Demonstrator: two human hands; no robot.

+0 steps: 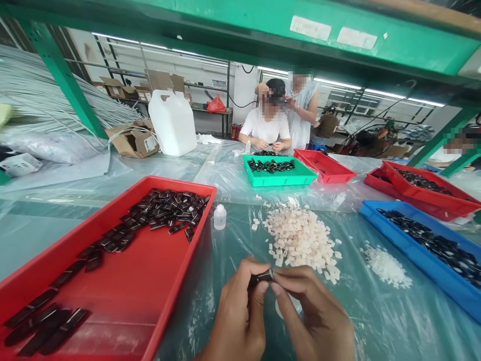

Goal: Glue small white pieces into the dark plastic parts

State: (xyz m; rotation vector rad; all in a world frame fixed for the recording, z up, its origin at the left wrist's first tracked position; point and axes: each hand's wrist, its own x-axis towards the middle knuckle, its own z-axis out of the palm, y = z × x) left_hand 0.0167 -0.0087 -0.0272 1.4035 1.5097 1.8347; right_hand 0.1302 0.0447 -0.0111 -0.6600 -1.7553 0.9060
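Observation:
My left hand (240,311) is closed around a small glossy black plastic casing (260,277), held between thumb and forefinger above the table. At the casing's right end, the fingertips of my right hand (315,311) are pinched together. A tiny greyish bit shows at that end, too small to name. Just beyond my hands lies a heap of small cream-coloured pieces (300,235). A little white squeeze bottle (220,218) stands to the left of the heap. Further left is a red tray (143,286) with many black casings (165,210), several of them near its front corner.
On the right are a small pile of white bits (387,265) and a blue tray (376,218) of black parts. Green (281,178) and red trays (338,173) sit farther back. A white jug (173,123) stands back left. Co-workers are across the table; a green shelf beam (240,30) hangs overhead.

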